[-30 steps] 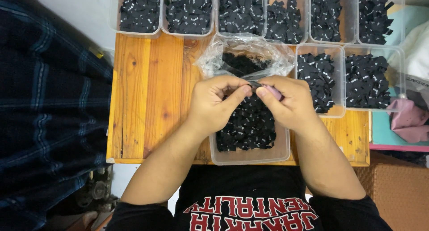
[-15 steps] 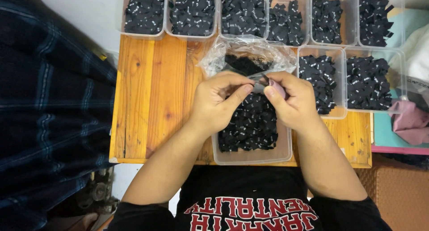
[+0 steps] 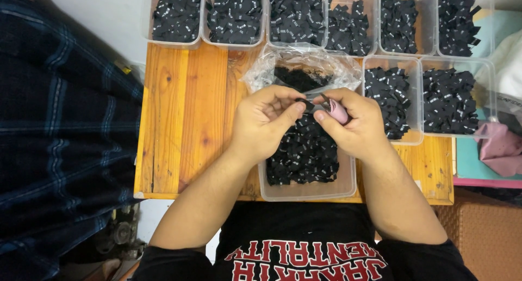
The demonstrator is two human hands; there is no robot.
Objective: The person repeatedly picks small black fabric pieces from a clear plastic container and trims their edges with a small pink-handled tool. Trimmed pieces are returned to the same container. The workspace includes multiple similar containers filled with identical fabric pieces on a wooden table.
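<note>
My left hand (image 3: 265, 124) pinches a small black fabric label (image 3: 305, 104) between thumb and fingers. My right hand (image 3: 356, 123) grips a small pink-handled snipping tool (image 3: 337, 110) whose metal tip meets the label. Both hands hover over a clear plastic tub (image 3: 308, 189) filled with small black labels, at the near edge of a wooden table (image 3: 185, 118). Just beyond the hands lies a crumpled clear plastic bag (image 3: 304, 66) with more black labels inside.
Several clear tubs of black labels line the far edge (image 3: 234, 14) and the right side (image 3: 455, 99) of the table. A dark plaid cloth (image 3: 60, 134) hangs at the left. Pink cloth (image 3: 503, 148) lies at the right on a teal surface.
The hands have stayed over the tub, and the fingers have shifted slightly on the label. The pink tool shows more in my right hand now.
</note>
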